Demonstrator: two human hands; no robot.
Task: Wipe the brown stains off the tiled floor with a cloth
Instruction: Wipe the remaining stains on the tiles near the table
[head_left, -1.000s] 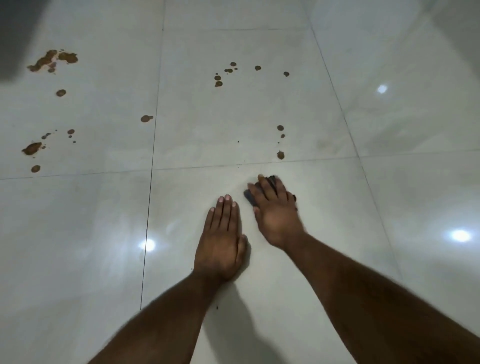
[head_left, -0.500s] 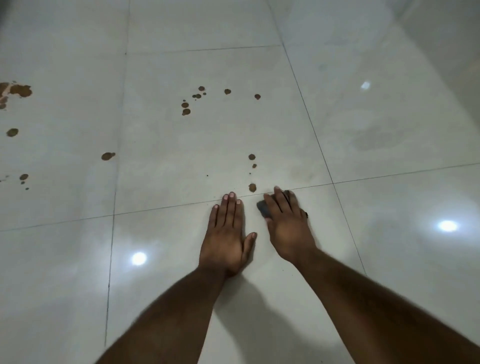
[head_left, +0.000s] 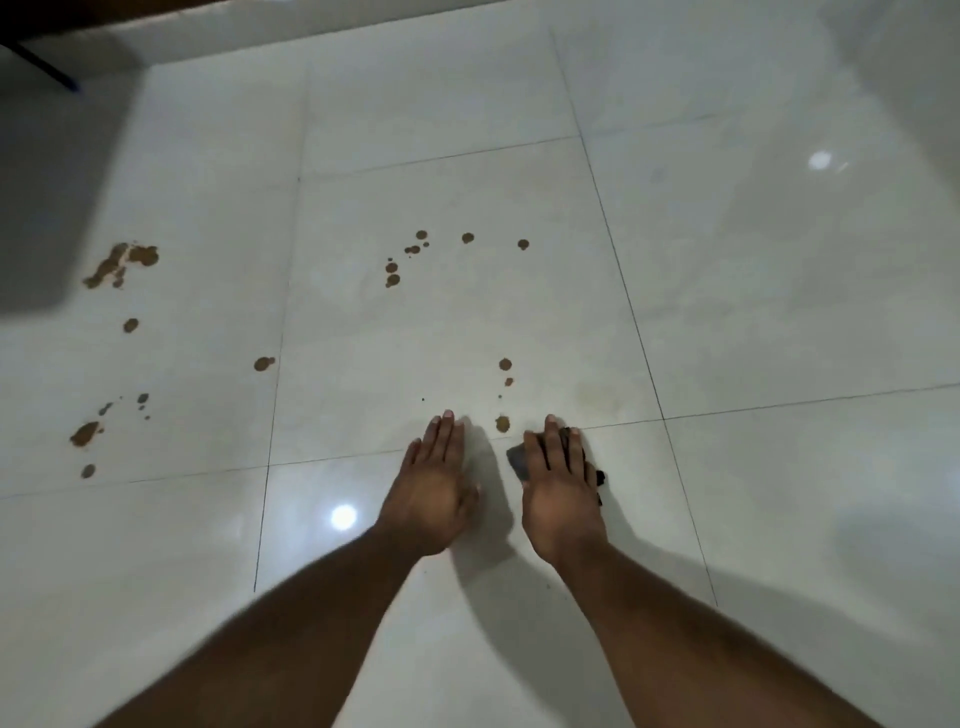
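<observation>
My right hand (head_left: 561, 483) lies flat with straight fingers on a small dark cloth (head_left: 518, 460), pressing it to the white tiled floor (head_left: 779, 312); most of the cloth is hidden under the hand. My left hand (head_left: 434, 483) rests flat on the floor beside it, holding nothing. A brown stain (head_left: 502, 423) sits on the tile between the two sets of fingertips, just left of the cloth. More brown spots (head_left: 505, 364) lie beyond it, a cluster of drops (head_left: 415, 249) further out, and larger smears (head_left: 122, 265) plus blotches (head_left: 85, 434) to the left.
A wall base and a dark object (head_left: 41, 67) with its shadow occupy the far left corner. Ceiling lights reflect on the glossy tiles (head_left: 343, 517). Grout lines cross the floor near my fingertips.
Both hands have slid forward over the tile, the right one taking the cloth with it up to the grout line beside the nearest stain. The view has tilted to show more floor.
</observation>
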